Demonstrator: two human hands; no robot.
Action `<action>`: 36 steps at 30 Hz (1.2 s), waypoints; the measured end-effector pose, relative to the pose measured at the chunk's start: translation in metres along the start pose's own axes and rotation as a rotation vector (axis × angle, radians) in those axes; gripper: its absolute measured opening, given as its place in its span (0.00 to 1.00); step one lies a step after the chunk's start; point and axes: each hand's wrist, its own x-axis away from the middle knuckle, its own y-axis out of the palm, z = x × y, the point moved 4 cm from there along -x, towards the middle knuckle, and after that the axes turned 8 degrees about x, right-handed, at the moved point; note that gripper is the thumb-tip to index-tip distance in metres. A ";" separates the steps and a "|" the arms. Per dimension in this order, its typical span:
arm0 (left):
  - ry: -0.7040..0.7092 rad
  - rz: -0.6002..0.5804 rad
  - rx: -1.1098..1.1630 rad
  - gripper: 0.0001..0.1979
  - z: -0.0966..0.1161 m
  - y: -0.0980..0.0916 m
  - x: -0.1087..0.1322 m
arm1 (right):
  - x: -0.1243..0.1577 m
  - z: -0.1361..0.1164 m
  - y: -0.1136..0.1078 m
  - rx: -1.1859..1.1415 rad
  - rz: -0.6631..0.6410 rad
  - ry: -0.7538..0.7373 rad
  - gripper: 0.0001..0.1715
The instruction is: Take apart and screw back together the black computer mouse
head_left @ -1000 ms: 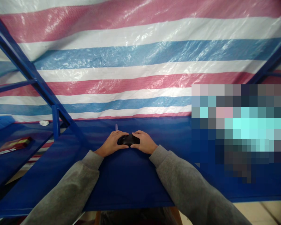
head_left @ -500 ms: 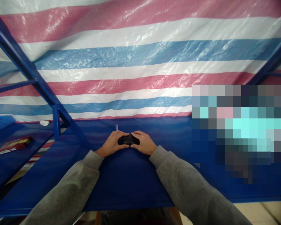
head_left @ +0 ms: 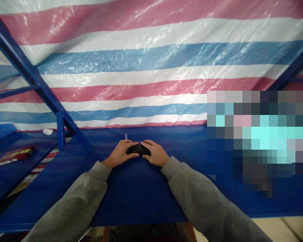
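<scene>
Smooth, dark and faintly shiny, a single black object (head_left: 138,149), longish with rounded ends, lies low over the middle of the blue surface (head_left: 138,198), between two hands. The left hand (head_left: 118,153) curls around one end and the right hand (head_left: 156,153) around the other; both hold it, thumbs on the near side and fingers on the far side. Two sleeves (head_left: 75,201) of soft grey cloth end in gathered cuffs. Just behind the left hand stands one slim purple stick (head_left: 126,136), partly hidden.

Beyond hangs a woven plastic sheet (head_left: 141,60), creased and glossy, striped red, white and blue. Blue bars (head_left: 22,65), straight and hard-edged, slant at the left. On a second blue surface (head_left: 44,145) there are one flat red box (head_left: 16,155), one crumpled white lump (head_left: 47,131) and one ridged blue thing (head_left: 1,131). Blocky blurring hides the right side.
</scene>
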 end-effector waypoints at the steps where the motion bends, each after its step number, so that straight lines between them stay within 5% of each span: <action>1: -0.009 -0.003 -0.001 0.27 0.000 0.000 0.000 | 0.000 0.000 0.000 0.000 -0.001 0.000 0.34; 13: -0.010 0.062 0.004 0.20 0.005 -0.004 -0.001 | -0.003 0.003 -0.002 -0.006 0.029 0.113 0.22; 36: -0.085 0.135 0.076 0.19 -0.003 -0.004 -0.002 | -0.002 0.005 -0.004 -0.109 0.099 0.162 0.32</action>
